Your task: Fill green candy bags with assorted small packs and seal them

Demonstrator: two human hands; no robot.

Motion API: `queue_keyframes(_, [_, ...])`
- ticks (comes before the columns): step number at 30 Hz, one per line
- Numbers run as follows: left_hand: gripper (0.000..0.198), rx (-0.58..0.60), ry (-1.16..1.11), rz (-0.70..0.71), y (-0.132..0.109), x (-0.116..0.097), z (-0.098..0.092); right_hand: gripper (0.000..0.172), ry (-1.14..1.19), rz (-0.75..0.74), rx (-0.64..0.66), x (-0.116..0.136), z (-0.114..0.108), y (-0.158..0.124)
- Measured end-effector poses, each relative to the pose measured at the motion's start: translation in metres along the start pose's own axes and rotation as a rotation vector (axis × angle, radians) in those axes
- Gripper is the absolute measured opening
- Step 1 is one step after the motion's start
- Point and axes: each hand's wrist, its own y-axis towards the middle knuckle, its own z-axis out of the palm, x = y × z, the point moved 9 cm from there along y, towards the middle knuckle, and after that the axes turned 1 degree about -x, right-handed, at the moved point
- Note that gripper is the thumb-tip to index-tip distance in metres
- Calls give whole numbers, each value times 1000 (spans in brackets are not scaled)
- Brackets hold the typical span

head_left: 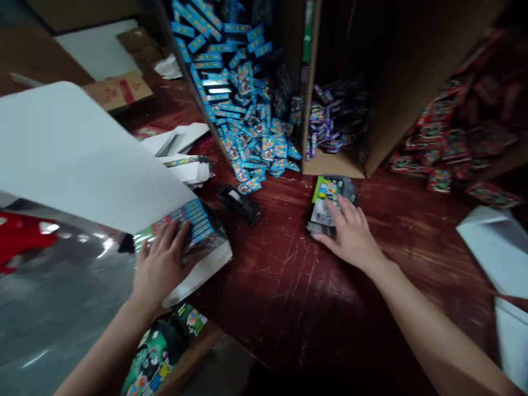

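Head view — hands on two bundles

Green-labelled stack (pixel 329 193) lies on the dark red table (pixel 289 286), just before the cartons (pixel 334 163); right hand (pixel 350 234) grasps it from above. Left hand (pixel 163 264) rests flat, unclenched, on a blue-striped bundle (pixel 198 217). Black tape dispenser (pixel 240 204) between them.

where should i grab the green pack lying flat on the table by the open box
Probably across its two long sides, coming down from above. The green pack lies flat on the table with its length pointing away from the person, so both long edges look free. The right hand rests flat on its near end, so a thumb one side and fingers the other would suit.
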Motion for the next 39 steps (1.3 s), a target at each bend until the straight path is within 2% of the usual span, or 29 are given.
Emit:
queue_keyframes(2, [74,-53,-11,-24,0,-3,0,86,-146,-51,69,-2,8,-5])
queue_keyframes(3, [75,-94,-15,-37,1,-3,-3,85,-183,-72,100,-4,12,-9])
queue_keyframes(4, [76,-136,-19,-46,1,-3,-6,80,-197,-93,117,-6,15,-12])
queue_keyframes(7, [77,-239,-37,-42,0,-9,-20,47,-170,-143,104,-11,17,-21])
queue_keyframes(9, [79,-290,-57,-23,-1,-21,-35,34,-149,-138,63,-13,10,-26])
queue_keyframes(11, [81,-363,-142,-35,-3,-41,-57,32,-133,-110,15,-10,-4,-33])
queue_keyframes(13, [76,-368,-405,-74,0,-72,-70,34,-88,-124,-87,6,-28,-47])
queue_keyframes(14, [71,-319,-621,-107,4,-92,-69,36,-58,-170,-143,20,-40,-58])
queue_keyframes(15, [65,-181,-904,-156,9,-118,-57,38,-26,-244,-183,37,-52,-71])
queue_keyframes(16, [61,9,-1238,-253,13,-149,-38,41,4,-335,-197,55,-62,-87])
queue_keyframes(17, [66,227,-1528,-342,13,-187,-19,43,28,-424,-175,71,-68,-104])
queue_keyframes(18, [71,465,-1726,-396,9,-227,-4,43,46,-485,-114,83,-72,-119])
queue_keyframes(19, [66,616,-1832,-415,5,-260,4,47,63,-507,-28,89,-73,-132])
queue_keyframes(21, [52,708,-1891,-332,1,-303,9,71,116,-446,158,84,-74,-146])
queue_keyframes(23, [38,719,-1796,-130,-8,-330,6,88,156,-269,224,60,-81,-145])
queue_keyframes(24, [32,737,-1721,-22,-15,-341,4,85,159,-167,200,45,-87,-141])
queue_keyframes(26, [27,778,-1573,144,-29,-356,1,67,145,2,96,17,-101,-131])
queue_keyframes(28, [26,783,-1479,228,-37,-363,-3,48,151,88,43,-1,-106,-124])
queue_keyframes(31, [27,766,-1414,289,-37,-366,-10,19,228,128,60,-11,-106,-121])
queue_keyframes(32, [26,768,-1399,309,-36,-367,-13,18,245,148,46,-15,-109,-121])
queue_keyframes(35, [25,791,-1364,385,-33,-369,-19,31,253,155,0,-21,-120,-121])
queue_keyframes(38, [23,809,-1342,438,-30,-371,-22,10,255,49,109,-13,-119,-120])
queue_keyframes(39, [23,814,-1335,456,-29,-372,-23,9,256,31,127,-12,-120,-120])
